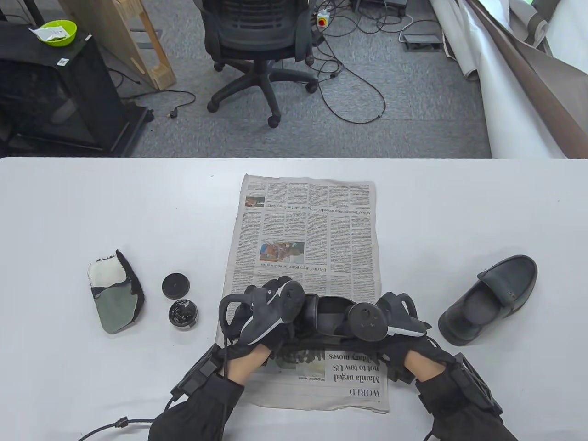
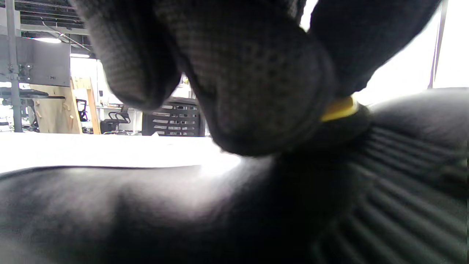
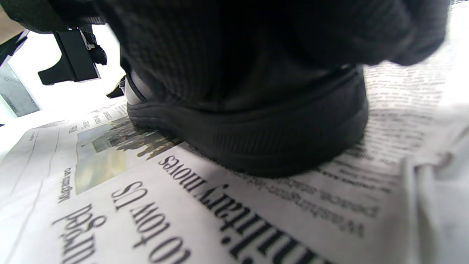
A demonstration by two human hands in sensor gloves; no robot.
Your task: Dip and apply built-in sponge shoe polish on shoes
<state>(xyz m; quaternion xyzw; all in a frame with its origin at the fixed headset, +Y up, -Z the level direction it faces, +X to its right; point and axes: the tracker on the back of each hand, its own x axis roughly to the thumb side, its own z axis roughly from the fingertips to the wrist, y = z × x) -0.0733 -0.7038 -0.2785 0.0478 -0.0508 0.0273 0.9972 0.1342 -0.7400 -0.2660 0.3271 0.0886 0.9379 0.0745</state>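
Low in the table view's centre, the left hand (image 1: 264,317) and right hand (image 1: 390,321) both grip a shoe (image 1: 330,317) on the newspaper (image 1: 308,220). The open polish tin (image 1: 183,313) sits left. Best keep the shoe steady with one hand and free the other to dip.

Your hands (image 1: 321,317) are close together at the near end of the newspaper (image 1: 308,229), with a black shoe (image 1: 328,317) filling the gap between them. The far part of the newspaper is flat, so you can reach straight ahead. To your left, the open polish tin (image 1: 183,313) and its lid (image 1: 175,285) sit just beside the paper, and the cloth mitt (image 1: 115,291) lies past them. To your right, the second shoe (image 1: 491,298) lies near the paper's edge. Past these things, the tabletop (image 1: 92,206) is wide and bare on both sides and far ahead.
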